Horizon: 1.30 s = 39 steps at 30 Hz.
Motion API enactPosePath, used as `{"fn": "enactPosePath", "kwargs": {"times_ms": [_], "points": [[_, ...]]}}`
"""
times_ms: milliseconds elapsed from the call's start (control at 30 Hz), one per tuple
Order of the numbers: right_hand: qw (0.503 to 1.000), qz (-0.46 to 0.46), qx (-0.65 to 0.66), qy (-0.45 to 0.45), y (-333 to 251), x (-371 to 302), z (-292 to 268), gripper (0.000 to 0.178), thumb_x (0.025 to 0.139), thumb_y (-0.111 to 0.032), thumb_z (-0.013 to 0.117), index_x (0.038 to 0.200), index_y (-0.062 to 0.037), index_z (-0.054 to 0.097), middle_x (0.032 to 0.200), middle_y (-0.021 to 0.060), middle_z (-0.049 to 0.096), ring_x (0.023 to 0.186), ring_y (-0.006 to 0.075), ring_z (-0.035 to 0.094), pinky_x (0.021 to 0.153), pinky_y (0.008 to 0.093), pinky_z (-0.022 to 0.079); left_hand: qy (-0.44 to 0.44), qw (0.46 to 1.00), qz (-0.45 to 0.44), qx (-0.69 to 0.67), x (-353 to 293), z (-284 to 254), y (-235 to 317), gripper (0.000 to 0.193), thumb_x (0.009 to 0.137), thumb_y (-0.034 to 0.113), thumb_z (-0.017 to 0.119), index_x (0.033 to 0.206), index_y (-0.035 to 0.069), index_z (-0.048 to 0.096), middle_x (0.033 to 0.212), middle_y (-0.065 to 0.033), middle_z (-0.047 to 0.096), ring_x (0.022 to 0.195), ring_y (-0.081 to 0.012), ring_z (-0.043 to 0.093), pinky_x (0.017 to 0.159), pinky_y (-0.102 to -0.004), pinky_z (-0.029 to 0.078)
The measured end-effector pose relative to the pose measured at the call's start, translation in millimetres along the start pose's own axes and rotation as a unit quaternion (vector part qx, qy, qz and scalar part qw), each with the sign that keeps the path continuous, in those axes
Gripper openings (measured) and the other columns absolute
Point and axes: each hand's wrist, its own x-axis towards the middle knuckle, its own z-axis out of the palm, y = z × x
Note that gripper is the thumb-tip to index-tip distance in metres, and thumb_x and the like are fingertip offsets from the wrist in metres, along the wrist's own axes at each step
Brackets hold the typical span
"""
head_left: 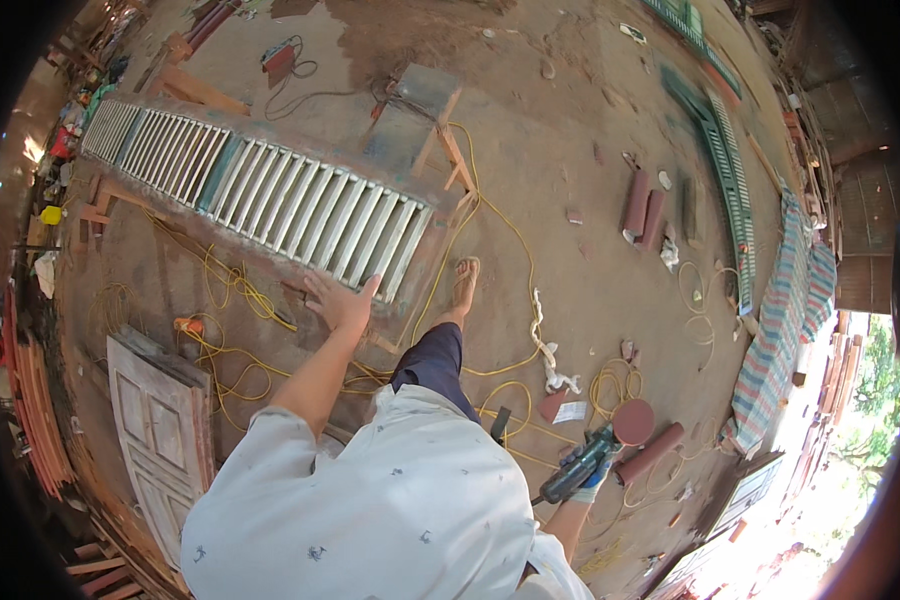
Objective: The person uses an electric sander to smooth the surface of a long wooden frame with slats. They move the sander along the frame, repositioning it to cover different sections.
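My bare left hand point(340, 303) has its fingers spread at the near edge of a long slatted wooden panel point(270, 255); I cannot tell how firmly it rests there. The pale slats run crosswise between bluish-green bars, and the panel lies across low wooden supports. Low on the right, my right hand point(592, 478), in a blue and white glove, grips the dark green body of an angle grinder point(573, 474). A round reddish-brown sanding disc point(633, 423) faces up at the grinder's head. The fingers under the tool are partly hidden.
Yellow cords point(515, 235) loop across the dirt floor around my feet. Panelled wooden doors point(150, 410) lean at the lower left. Rolls of reddish sandpaper point(645, 210) lie to the right, before a green slatted frame point(725, 180) and a striped tarp point(770, 325).
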Motion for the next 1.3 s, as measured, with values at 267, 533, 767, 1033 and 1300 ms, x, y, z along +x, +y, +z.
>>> {"fn": "enactPosePath", "kwargs": {"times_ms": [267,533,767,1033,1300], "points": [[0.948,0.192,-0.162,0.194,-86,219,84,0.051,0.09,-0.031,0.079,0.133,-0.0079,0.064,0.101,0.0132,0.074,0.087,0.034,0.074,0.078,0.0533,0.065,-0.041,0.997,-0.048,0.051,6,-30,29,0.133,0.08,0.068,0.081,0.169,-0.007,0.017,0.177,-0.0301,0.013,0.167,-0.0374,0.01,0.131,-0.0657,0.008],[0.912,0.334,-0.237,0.022,-150,442,208,0.056,0.09,-0.038,0.077,0.132,-0.0045,0.061,0.102,0.0163,0.072,0.087,0.0332,0.073,0.078,0.0497,0.064,0.086,0.975,-0.203,-0.007,69,8,117,0.107,0.094,0.061,0.072,0.168,-0.002,0.027,0.172,-0.0414,0.012,0.162,-0.0542,0.012,0.128,-0.0706,0.011],[0.861,0.398,-0.307,-0.081,-142,595,237,0.063,0.087,-0.026,0.077,0.141,-0.002,0.055,0.111,0.0149,0.069,0.092,0.0299,0.072,0.08,0.0474,0.063,0.116,0.983,-0.137,0.036,114,71,269,0.096,0.097,0.043,0.071,0.168,-0.002,0.025,0.179,-0.0261,0.013,0.166,-0.0444,0.005,0.129,-0.068,0.003],[0.77,0.491,-0.405,-0.033,-80,798,126,0.035,0.084,-0.021,0.079,0.11,-0.0005,0.068,0.089,0.0134,0.073,0.073,0.027,0.073,0.07,0.0436,0.064,0.211,0.97,-0.103,0.066,135,100,275,0.077,0.1,0.024,0.066,0.165,-0.003,0.036,0.173,-0.0222,0.035,0.162,-0.0337,0.032,0.13,-0.067,0.007],[0.742,0.529,-0.412,-0.013,-62,883,69,0.026,0.089,-0.023,0.078,0.103,-0.0039,0.067,0.083,0.0099,0.072,0.068,0.024,0.071,0.066,0.0407,0.063,0.278,0.957,-0.083,-0.004,135,110,269,0.056,0.102,0.016,0.065,0.153,-0.007,0.055,0.159,-0.0252,0.055,0.147,-0.0359,0.055,0.129,-0.045,0.028]]}}
